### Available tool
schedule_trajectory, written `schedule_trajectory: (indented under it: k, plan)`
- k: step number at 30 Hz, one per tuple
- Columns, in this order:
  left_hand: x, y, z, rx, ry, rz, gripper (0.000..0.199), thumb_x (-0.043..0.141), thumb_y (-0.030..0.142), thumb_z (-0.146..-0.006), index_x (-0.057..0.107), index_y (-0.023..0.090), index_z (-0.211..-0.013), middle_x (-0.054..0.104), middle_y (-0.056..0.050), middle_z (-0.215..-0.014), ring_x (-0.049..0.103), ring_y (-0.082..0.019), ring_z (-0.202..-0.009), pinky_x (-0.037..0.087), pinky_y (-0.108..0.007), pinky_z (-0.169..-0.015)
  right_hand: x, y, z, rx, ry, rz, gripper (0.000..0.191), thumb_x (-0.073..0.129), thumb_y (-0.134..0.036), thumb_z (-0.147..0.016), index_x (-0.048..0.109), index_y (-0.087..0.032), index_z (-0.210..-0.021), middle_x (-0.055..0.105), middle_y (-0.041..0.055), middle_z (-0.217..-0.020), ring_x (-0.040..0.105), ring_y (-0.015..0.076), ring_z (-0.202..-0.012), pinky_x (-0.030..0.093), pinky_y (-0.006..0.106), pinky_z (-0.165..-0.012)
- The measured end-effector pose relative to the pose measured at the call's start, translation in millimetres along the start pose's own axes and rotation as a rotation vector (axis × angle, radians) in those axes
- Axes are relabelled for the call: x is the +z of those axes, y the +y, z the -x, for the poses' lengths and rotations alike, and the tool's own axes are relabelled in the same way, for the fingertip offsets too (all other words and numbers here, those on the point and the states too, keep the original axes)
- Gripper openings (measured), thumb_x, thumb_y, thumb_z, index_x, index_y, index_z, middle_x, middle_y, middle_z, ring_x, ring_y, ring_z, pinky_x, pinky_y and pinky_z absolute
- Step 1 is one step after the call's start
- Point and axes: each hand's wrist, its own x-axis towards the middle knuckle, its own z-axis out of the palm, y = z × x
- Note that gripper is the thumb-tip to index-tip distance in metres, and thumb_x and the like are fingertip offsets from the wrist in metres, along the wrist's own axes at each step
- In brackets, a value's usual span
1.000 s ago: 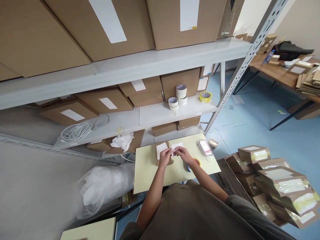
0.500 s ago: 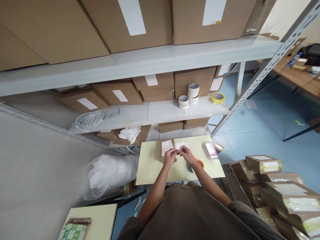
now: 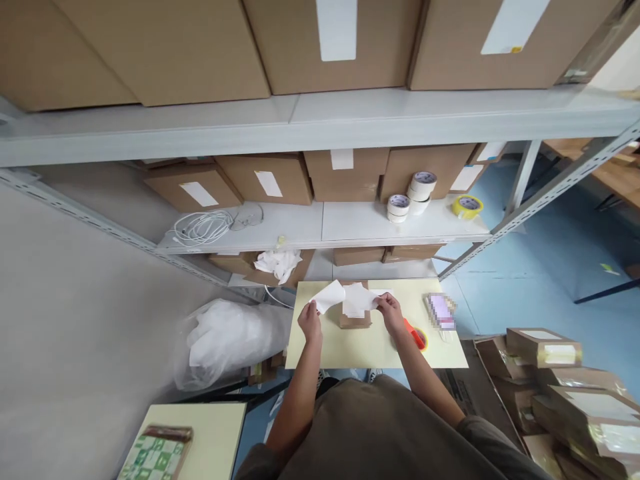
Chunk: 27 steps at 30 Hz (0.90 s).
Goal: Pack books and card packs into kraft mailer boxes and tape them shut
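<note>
My left hand (image 3: 310, 320) is closed on the lower corner of a white paper piece (image 3: 329, 297), held out to the left. My right hand (image 3: 390, 312) pinches another white paper piece (image 3: 367, 299) at its right end. Beneath the papers a small brown cardboard box (image 3: 355, 323) lies on the pale yellow table (image 3: 325, 347), partly covered by white paper. An orange tape dispenser (image 3: 416, 335) rests beside my right forearm. Near the table's right edge is a blurred, pale purple item (image 3: 441, 311).
Behind the table stands a grey metal shelf (image 3: 280, 230) with cartons, white tape rolls (image 3: 399, 208), yellow tape (image 3: 467, 206) and a coiled cable (image 3: 203, 229). A plastic-wrapped bundle (image 3: 235, 343) sits left. Stacked cartons (image 3: 580, 400) are at right; a side table (image 3: 215, 433) is lower left.
My hands have moved apart from a close pinch, and white paper pieces now spread out between them. The view has shifted, so the shelf and table appear further right.
</note>
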Motion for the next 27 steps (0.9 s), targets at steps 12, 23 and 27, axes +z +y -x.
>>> schedule_trajectory:
  k: [12, 23, 27]
  plan:
    - [-103.0, 40, -91, 0.141, -0.026, 0.003, 0.049, 0.072, 0.065, -0.082, 0.074, 0.016, -0.09, 0.065, -0.001, -0.068, 0.059, -0.015, -0.066, 0.047, -0.025, -0.063, 177, 90, -57, 0.138, 0.01, 0.095, 0.039, 0.085, -0.039, -0.058, 0.069, -0.023, -0.09, 0.072, 0.0019, -0.083, 0.067, 0.0212, -0.08, 0.052, 0.032, -0.071]
    - [-195.6, 52, -133, 0.188, -0.109, -0.099, 0.05, 0.067, 0.064, -0.088, 0.078, 0.017, -0.1, 0.074, -0.006, -0.078, 0.064, -0.017, -0.067, 0.051, -0.026, -0.06, 338, 131, -159, 0.095, 0.18, 0.152, 0.039, 0.075, -0.037, -0.068, 0.066, -0.018, -0.101, 0.075, 0.0074, -0.094, 0.066, 0.0218, -0.088, 0.049, 0.033, -0.074]
    - [-207.0, 52, -144, 0.199, -0.101, -0.124, 0.049, 0.065, 0.064, -0.089, 0.078, 0.017, -0.1, 0.076, -0.007, -0.081, 0.068, -0.019, -0.07, 0.053, -0.027, -0.063, 341, 136, -150, -0.026, 0.228, 0.258, 0.044, 0.076, -0.043, -0.066, 0.068, -0.02, -0.102, 0.075, 0.0087, -0.102, 0.068, 0.0253, -0.099, 0.048, 0.034, -0.079]
